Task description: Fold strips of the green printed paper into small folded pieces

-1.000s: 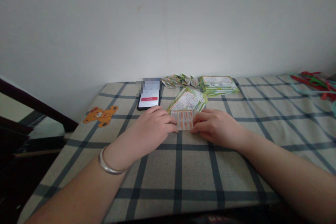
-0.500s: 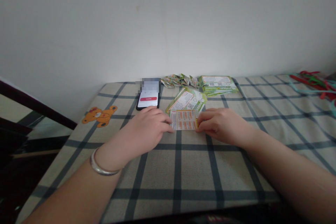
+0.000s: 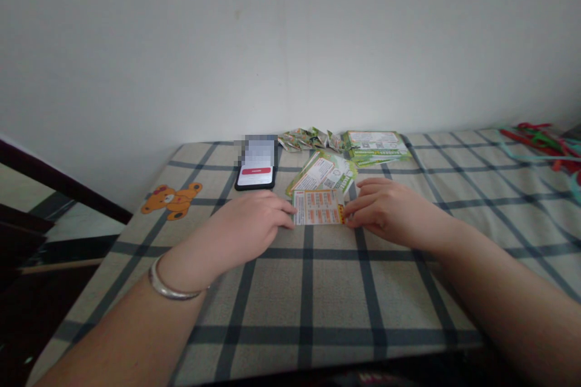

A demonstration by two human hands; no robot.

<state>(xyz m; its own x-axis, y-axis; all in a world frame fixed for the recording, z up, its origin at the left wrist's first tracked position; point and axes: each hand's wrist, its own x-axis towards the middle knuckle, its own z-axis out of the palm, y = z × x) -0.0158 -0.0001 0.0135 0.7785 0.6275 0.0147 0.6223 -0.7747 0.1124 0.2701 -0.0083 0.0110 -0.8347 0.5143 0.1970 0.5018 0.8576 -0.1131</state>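
A printed paper sheet, green at the far half and orange-and-white at the near half, lies on the checked tablecloth. My left hand rests curled at the sheet's left edge, fingertips pressed onto it. Pinched fingers of my right hand press its right edge. Between the two hands the near half of the sheet looks folded flat. A silver bangle circles my left wrist.
A black phone with a lit screen lies beyond my left hand. Folded green paper pieces and a stack of green sheets sit by the wall. Red, green and blue strips lie far right. A bear print marks the cloth's left side.
Both hands have slid apart along the sheet, left hand leftward and right hand rightward, showing more of the orange-and-white part between them.
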